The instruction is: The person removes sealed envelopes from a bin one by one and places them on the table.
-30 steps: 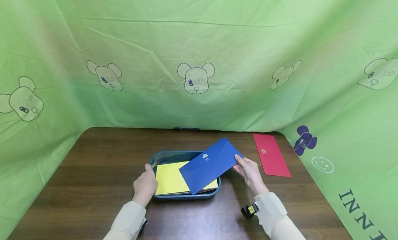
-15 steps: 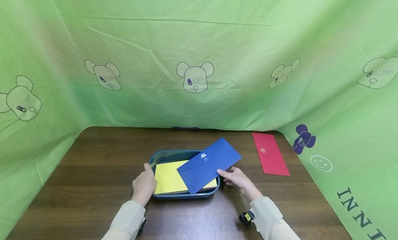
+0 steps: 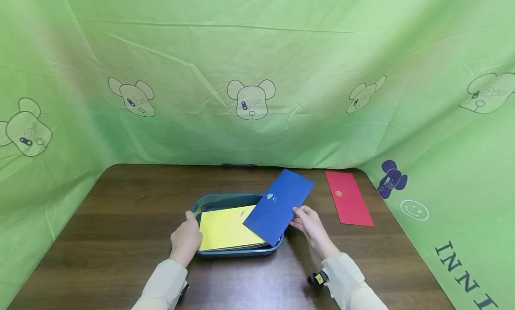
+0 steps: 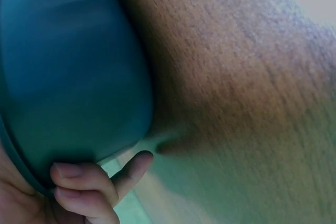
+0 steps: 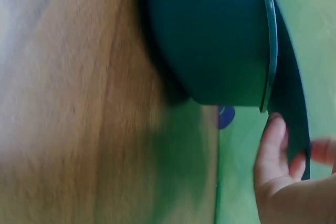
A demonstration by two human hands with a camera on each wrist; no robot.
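Note:
A blue basin [image 3: 225, 253] stands on the table with a yellow envelope [image 3: 225, 229] on top of a stack inside it. My left hand [image 3: 186, 238] grips the basin's left end; in the left wrist view its curled fingers [image 4: 84, 182] press the outer wall below the rim. A blue envelope [image 3: 279, 207] is pinched along its right edge between the thumb and fingers of my right hand [image 3: 311, 227]. It slants over the basin's right end, covering part of the yellow one. In the right wrist view the blue envelope [image 5: 289, 87] shows edge-on just above the rim.
A red envelope [image 3: 349, 198] with a gold emblem lies on the table [image 3: 132, 220] at the back right. A green printed cloth [image 3: 253, 140] hangs behind the table and down both sides.
The right hand first slid its hold down the blue envelope's edge, then shifted it right and turned it steeper. More of the yellow envelope shows. The left hand stays on the basin.

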